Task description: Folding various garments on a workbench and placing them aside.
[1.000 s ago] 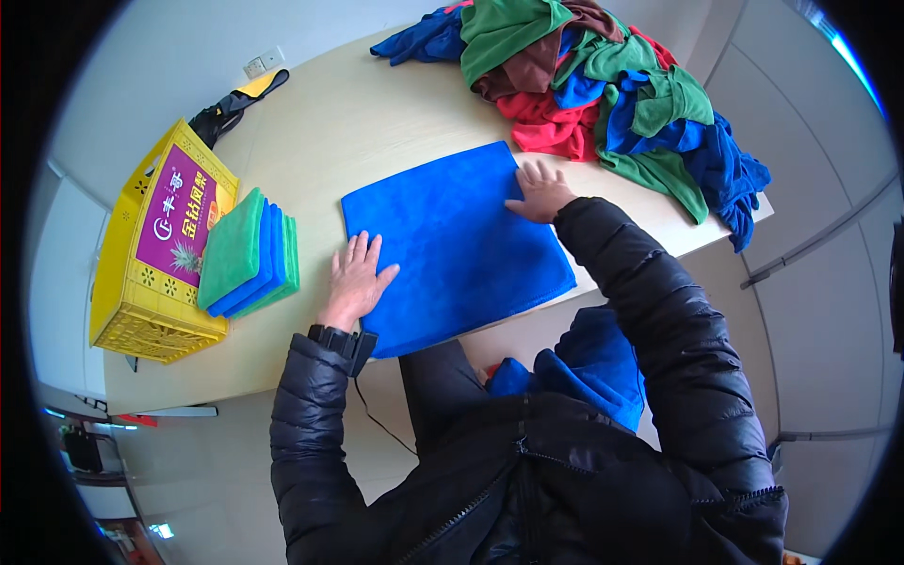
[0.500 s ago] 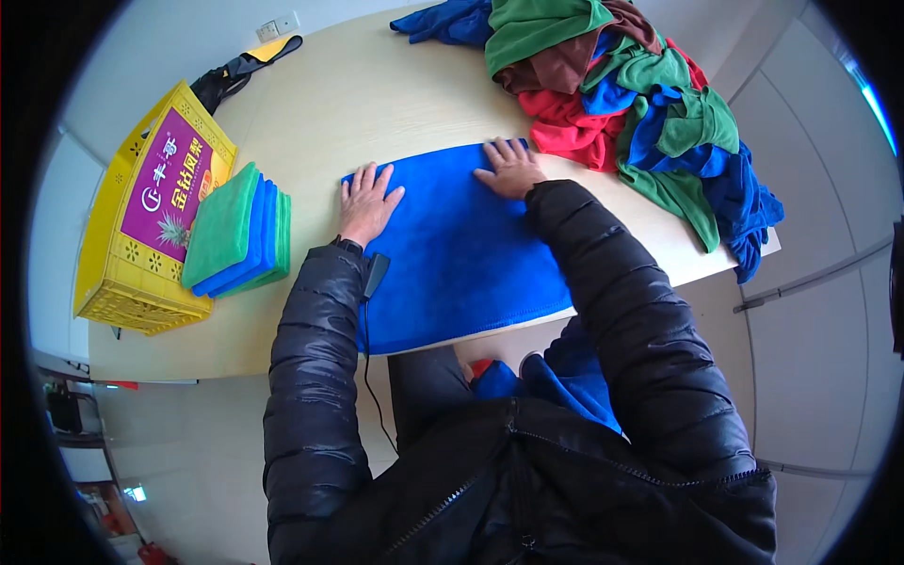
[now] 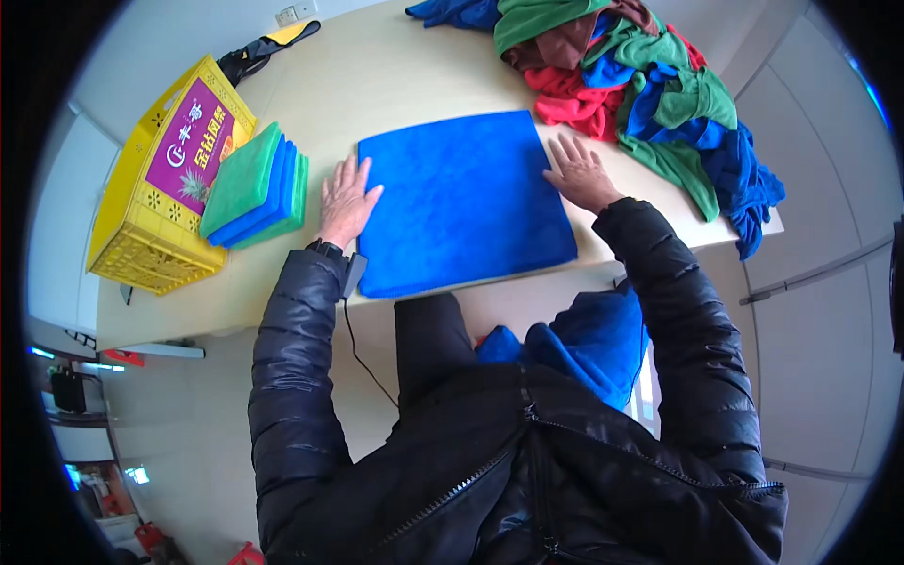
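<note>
A blue towel (image 3: pixel 461 212) lies flat and squared on the table, close to its near edge. My left hand (image 3: pixel 348 201) rests open beside the towel's left edge, the thumb just reaching its border. Along the right edge lies my right hand (image 3: pixel 586 177), fingers spread and palm down, its thumb at the towel's side. Neither hand grips anything. A small dark device with a cord (image 3: pixel 354 276) sits at my left wrist. To the left, a stack of folded green and blue towels (image 3: pixel 247 193) leans against a yellow crate (image 3: pixel 155 250).
A loose heap of green, blue, red and brown towels (image 3: pixel 650 104) covers the table's far right and hangs over its edge. A black and yellow item (image 3: pixel 264 52) lies by the wall. Below the table, blue cloth (image 3: pixel 593 339) is beside my leg.
My hands have moved apart, from on top of the towel out to its two side edges. The whole view has shifted, so the table sits higher in the picture.
</note>
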